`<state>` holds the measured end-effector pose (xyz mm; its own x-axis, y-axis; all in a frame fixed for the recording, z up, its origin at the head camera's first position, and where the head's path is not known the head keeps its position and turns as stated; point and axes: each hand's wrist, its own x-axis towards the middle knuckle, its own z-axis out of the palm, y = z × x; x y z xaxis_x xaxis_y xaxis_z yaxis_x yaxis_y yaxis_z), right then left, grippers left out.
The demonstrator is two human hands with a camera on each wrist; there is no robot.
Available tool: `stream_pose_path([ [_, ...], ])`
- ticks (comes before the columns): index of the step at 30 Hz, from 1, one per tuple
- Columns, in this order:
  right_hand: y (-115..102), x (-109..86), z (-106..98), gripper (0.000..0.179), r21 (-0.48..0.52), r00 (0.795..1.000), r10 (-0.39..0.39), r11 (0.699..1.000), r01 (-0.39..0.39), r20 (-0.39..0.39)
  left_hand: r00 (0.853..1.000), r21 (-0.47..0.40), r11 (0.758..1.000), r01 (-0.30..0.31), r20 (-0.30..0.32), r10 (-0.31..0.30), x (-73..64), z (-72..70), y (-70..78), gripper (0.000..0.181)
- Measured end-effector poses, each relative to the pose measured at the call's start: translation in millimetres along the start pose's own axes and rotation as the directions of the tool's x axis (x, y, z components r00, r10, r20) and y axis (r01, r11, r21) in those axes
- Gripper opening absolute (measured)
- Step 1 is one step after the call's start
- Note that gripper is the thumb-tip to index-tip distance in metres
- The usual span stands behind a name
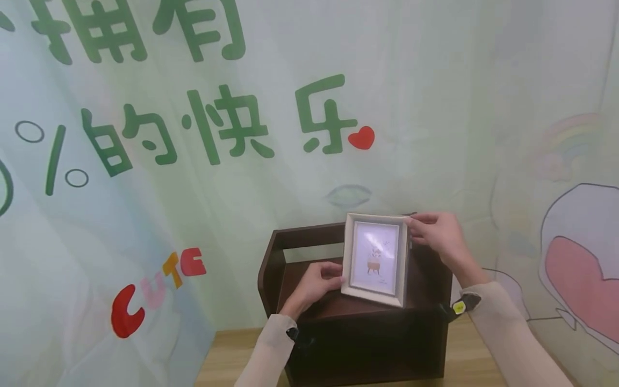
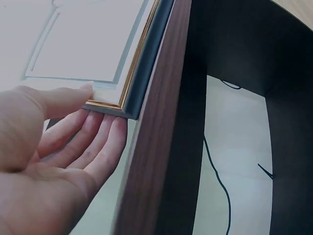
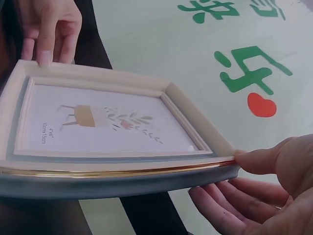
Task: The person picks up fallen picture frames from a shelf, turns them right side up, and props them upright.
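A cream picture frame [image 1: 349, 258] with a small print of a potted plant behind its glass stands upright over the dark brown shelf [image 1: 309, 309]. My left hand [image 1: 316, 282] pinches its lower left edge, thumb on the face and fingers behind, as the left wrist view shows for that hand [image 2: 63, 142]. At the upper right corner my right hand [image 1: 437, 236] grips the frame between thumb and fingers. In the right wrist view the right hand [image 3: 264, 181] holds one corner of the picture frame [image 3: 112, 73], and its gold-lined side shows.
The shelf has raised sides, a slotted back and an open compartment [image 1: 367, 344] below. It stands on a wooden surface [image 1: 227, 355]. Behind hangs a pale green curtain [image 1: 435, 107] with printed lettering. A thin black cable [image 2: 215, 176] shows beyond the shelf.
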<state>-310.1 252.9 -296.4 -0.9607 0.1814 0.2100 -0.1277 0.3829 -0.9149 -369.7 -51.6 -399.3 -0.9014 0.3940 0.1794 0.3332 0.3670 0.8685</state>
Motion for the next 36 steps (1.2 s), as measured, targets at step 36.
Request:
stream_pose_path([
  [36, 7.1, 30.0, 20.7, 0.058, -0.003, 0.997, -0.075, 0.997, 0.075, 0.028, 0.993, 0.017, 0.999, 0.030, -0.112, -0.028, -36.9, 8.5, 9.3, 0.034],
])
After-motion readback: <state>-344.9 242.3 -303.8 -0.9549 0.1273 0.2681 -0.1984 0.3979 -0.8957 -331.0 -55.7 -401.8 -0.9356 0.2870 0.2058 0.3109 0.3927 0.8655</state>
